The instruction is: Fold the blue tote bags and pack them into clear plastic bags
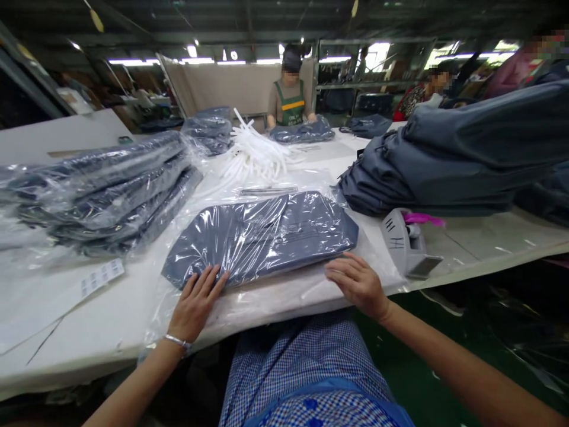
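A folded blue-grey fabric item [267, 237] lies flat on the table inside a clear plastic bag [284, 222]. My left hand [198, 302] rests on the bag's near left part, fingers spread and pressed flat on the film. At the near right edge, my right hand [358, 284] has its fingers curled together at the loose plastic; its thumb is mostly hidden. More clear film spreads on the white table [102, 320] under and around the item.
Stacked bagged items [120, 190] stand at left, a pile of blue-grey fabric items [444, 160] at right. White strips [258, 148] lie behind. A white holder [400, 240] with a pink object sits at right, a label sheet [102, 277] at left. A co-worker [291, 95] handles a bagged item opposite.
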Demonstrator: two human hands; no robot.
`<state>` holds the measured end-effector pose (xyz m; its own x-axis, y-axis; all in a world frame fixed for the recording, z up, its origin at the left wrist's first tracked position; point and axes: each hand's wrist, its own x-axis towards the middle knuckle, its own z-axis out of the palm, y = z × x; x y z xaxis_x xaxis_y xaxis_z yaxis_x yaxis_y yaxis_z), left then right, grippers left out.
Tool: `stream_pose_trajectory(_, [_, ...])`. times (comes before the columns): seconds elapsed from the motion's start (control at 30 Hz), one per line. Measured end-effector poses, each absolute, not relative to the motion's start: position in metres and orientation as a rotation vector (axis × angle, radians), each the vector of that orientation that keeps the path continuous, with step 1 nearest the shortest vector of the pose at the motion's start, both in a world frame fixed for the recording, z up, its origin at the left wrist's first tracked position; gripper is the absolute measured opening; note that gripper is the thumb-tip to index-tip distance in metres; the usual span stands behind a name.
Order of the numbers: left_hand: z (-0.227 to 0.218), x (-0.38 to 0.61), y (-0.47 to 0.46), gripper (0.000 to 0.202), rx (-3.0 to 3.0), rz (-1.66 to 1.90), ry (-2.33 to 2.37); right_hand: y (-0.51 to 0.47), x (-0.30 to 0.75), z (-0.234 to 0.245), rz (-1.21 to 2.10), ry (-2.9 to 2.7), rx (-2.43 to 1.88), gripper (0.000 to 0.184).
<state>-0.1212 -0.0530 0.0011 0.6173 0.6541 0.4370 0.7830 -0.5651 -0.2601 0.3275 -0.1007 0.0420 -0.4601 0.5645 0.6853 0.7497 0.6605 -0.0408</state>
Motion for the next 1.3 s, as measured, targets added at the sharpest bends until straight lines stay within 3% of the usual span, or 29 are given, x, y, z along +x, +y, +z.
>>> stream_pose_trajectory(0.13, [-0.004, -0.124, -0.051, 0.068, -2.388, -0.359, -1.125, -0.045, 0.319, 0.07, -0.355, -2.189, -1.17, 0.018])
stream_pose_trajectory(0.33, [0.008, -0.124, -0.047, 0.07, -2.481, -0.286, -1.163, 0.027, 0.313, 0.054, 0.065, -2.441, -1.639, 0.022])
stream_pose_trajectory(0.47, [0.033, -0.122, -0.061, 0.063, -2.575, -0.297, -1.248, 0.04, 0.317, 0.044, 0.168, -2.477, -1.614, 0.023])
stream_pose_trajectory(0.57, [0.042, -0.114, -0.09, 0.054, -2.527, -0.527, -1.385, 0.041, 0.321, 0.041, 0.218, -2.462, -1.623, 0.026])
stream_pose_trajectory(0.73, [0.014, -0.098, -0.132, 0.049, -2.33, -0.52, -1.456, 0.044, 0.325, 0.034, 0.269, -2.428, -1.647, 0.028])
stream_pose_trajectory(0.93, [0.004, -0.099, -0.127, 0.018, -2.146, -0.646, -1.384, 0.047, 0.33, 0.026, 0.323, -2.391, -1.598, 0.028])
stream_pose_trajectory(1.3, [0.048, -0.137, -0.056, 0.017, -2.382, -0.682, -1.384, 0.045, 0.333, 0.024, 0.401, -2.33, -1.584, 0.03])
